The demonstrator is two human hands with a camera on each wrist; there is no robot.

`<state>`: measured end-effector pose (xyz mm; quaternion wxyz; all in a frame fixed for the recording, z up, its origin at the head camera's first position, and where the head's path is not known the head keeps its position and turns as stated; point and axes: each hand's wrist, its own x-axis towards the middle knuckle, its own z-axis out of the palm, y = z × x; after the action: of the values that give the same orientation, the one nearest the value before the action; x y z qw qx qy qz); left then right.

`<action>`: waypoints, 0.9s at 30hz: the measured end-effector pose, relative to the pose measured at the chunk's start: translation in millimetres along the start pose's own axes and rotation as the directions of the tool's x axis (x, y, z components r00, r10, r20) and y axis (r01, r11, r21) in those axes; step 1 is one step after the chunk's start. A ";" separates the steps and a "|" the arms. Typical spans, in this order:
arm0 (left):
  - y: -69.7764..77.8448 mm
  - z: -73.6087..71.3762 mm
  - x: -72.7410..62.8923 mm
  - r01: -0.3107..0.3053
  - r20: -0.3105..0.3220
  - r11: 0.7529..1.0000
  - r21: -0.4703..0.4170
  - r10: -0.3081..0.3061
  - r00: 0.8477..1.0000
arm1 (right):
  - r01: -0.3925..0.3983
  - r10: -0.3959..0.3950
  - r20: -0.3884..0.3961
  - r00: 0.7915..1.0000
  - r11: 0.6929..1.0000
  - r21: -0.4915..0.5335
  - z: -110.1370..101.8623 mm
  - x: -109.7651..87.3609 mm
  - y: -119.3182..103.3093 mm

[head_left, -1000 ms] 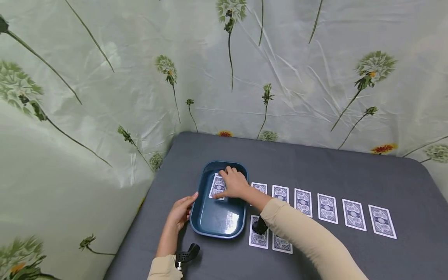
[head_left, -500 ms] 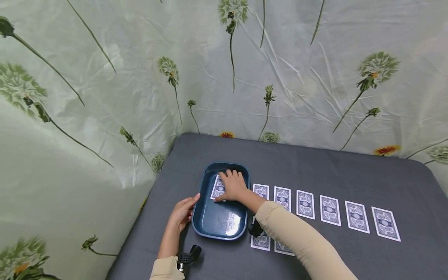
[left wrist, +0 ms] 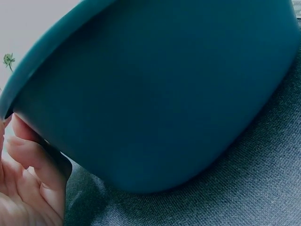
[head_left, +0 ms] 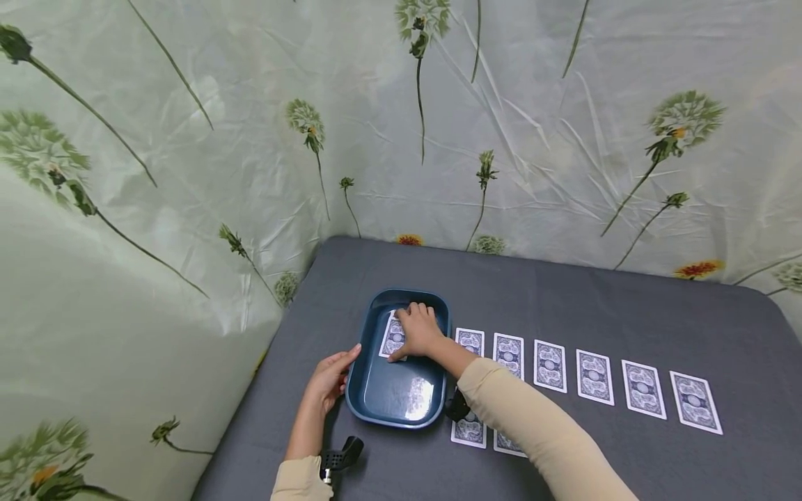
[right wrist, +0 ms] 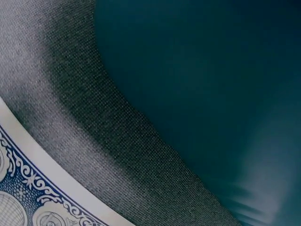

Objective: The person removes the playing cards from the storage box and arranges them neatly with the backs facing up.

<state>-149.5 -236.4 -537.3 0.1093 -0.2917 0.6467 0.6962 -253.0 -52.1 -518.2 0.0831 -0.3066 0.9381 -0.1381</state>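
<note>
A dark blue plastic tray (head_left: pixel 388 407) stands at the table's left side in the head view. My left hand (head_left: pixel 328 376) holds its left rim, thumb at the rim and fingers curled beneath it, as the left wrist view shows on the tray's outer wall (left wrist: pixel 155 103). Inside the tray a playing card (head_left: pixel 392 339) lies back up, patterned in blue and white. Over it is my right hand (head_left: pixel 420 330), thumb at the card's near edge and fingers at its far edge. The palm hides the card's right part. The right wrist view shows no fingers, only the tray's outer side (right wrist: pixel 188 94).
Right of the tray, a row of several face-down playing cards (head_left: pixel 595 376) runs across the grey table (head_left: pixel 626 299). Nearer lie more cards (head_left: pixel 468 433), partly under my right forearm. A floral curtain (head_left: pixel 532 139) hangs behind and left of the table.
The head view has shifted slightly, so everything sits a little further right. Both hands keep nearly the same places on tray and card; the right forearm has drawn slightly toward the tray.
</note>
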 end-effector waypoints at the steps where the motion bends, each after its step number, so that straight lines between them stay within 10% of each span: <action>1: 0.1 1.1 0.1 -0.001 0.003 1.000 0.002 0.001 1.000 | 0.007 -0.007 -0.006 1.000 1.000 -0.005 -0.5 -0.9 0.6; 14: -2.1 7.0 1.1 0.012 0.023 1.000 -0.011 -0.012 1.000 | 0.144 -0.138 -0.215 0.967 0.990 0.012 -52.5 -39.7 11.6; 27: -1.1 0.6 -1.5 0.004 0.029 1.000 0.010 -0.004 1.000 | 0.044 -0.075 -0.360 0.930 0.995 -0.095 -91.3 -141.0 81.5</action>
<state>-147.8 -235.3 -537.4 0.1215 -0.2823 0.6480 0.6968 -207.5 114.4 -446.9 -0.1090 -0.3073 0.9326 -0.1549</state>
